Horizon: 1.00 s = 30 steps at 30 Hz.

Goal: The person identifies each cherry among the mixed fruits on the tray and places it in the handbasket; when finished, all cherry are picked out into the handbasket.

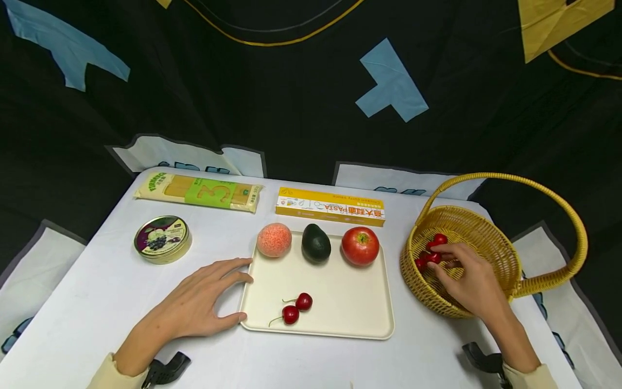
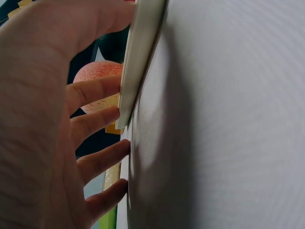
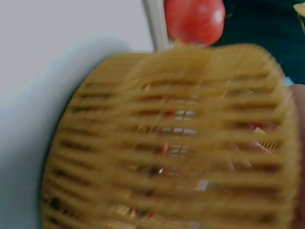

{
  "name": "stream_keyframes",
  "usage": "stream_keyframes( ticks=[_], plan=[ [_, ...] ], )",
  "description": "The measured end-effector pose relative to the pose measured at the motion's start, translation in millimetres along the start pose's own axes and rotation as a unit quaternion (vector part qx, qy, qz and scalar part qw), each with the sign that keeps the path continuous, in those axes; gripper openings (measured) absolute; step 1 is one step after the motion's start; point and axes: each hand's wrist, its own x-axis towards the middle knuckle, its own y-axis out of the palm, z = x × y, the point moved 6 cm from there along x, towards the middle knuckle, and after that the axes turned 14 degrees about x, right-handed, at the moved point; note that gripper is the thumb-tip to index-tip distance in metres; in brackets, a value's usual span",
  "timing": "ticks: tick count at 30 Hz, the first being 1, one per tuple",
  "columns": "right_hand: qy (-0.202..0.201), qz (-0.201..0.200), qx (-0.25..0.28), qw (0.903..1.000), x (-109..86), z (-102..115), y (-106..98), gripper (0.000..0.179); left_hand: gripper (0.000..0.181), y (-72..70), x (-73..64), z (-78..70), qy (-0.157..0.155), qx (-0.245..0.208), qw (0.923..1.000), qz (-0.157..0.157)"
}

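My left hand (image 1: 199, 302) is spread at the left edge of the cream tray (image 1: 340, 319); its thumb and fingertips meet the rim. On the tray lie two stemmed cherries (image 1: 290, 314), a pinkish-orange round fruit (image 1: 274, 240), a dark green avocado (image 1: 316, 243) and a red apple (image 1: 360, 246). My right hand (image 1: 468, 275) reaches into the yellow wicker basket (image 1: 418, 281). Its thumb and fingers pinch a cherry (image 1: 434, 258) among several others there. In the right wrist view the basket wall (image 3: 167, 143) hides most of that hand.
Behind the tray stands a yellow pasta box (image 1: 330, 206). To its left lies a pack of noodles (image 1: 199, 191), with a round tin (image 1: 162, 239) in front of it. The basket's tall handle (image 1: 559, 200) leans out to the right. A black curtain (image 1: 291, 108) hangs behind the table.
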Motion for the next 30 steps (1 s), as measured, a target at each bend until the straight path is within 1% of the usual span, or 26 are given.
stream_keyframes(
  ticks=[4,8,12,21,30],
  plan=[
    [0.010,0.002,-0.013,0.9999,-0.9,-14.9,-2.7,0.047,0.056,-0.4,-0.4,0.1,0.002,-0.002,1.0000,-0.002],
    [0.033,0.017,-0.037,0.9986,-0.5,-26.1,-3.7,0.043,0.057,0.2,-1.2,0.5,0.001,-0.003,1.0000,-0.004],
    [0.051,0.033,-0.048,0.9970,2.6,-36.3,-3.5,0.040,0.057,1.1,-1.9,0.9,0.001,-0.003,1.0000,-0.004],
    [0.109,0.077,-0.051,0.9897,5.4,-57.0,-3.4,0.038,0.056,-0.4,0.1,0.7,0.000,-0.003,1.0000,-0.001],
    [0.144,0.108,-0.044,0.9826,7.7,-68.4,0.5,0.038,0.057,-0.9,-0.3,0.8,-0.002,-0.001,1.0000,0.004]
  ],
)
